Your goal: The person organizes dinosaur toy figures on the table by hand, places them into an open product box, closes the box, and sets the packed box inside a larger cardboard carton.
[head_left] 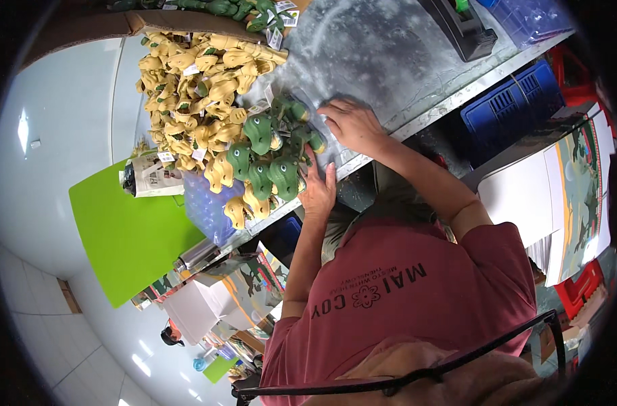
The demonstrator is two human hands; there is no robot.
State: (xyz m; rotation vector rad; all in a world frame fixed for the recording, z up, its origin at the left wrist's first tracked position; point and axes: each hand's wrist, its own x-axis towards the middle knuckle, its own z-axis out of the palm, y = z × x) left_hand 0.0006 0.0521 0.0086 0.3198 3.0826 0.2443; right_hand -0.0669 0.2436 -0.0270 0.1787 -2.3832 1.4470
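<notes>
Several green toy dinosaurs (259, 132) with open jaws, white eyes and white tags lie bunched near the table's front edge. My left hand (318, 194) rests against the near side of this bunch, thumb apart and a finger stretched along the toys; its other fingers are partly hidden by them. To the right of the bunch, my right hand (356, 126) lies low over the table, its fingers extended toward the green toys with nothing visible in them. A large heap of tan toy dinosaurs (207, 91) spreads behind and left of the green ones, some tagged.
A cardboard box (85, 30) and more green toys (220, 7) are at the back left. The grey table (369, 54) carries a black dispenser-like stand (467, 34) and a clear blue bin (528, 20). Below are a blue crate (511, 101) and printed cartons (572, 196). A green board (129, 233) stands left.
</notes>
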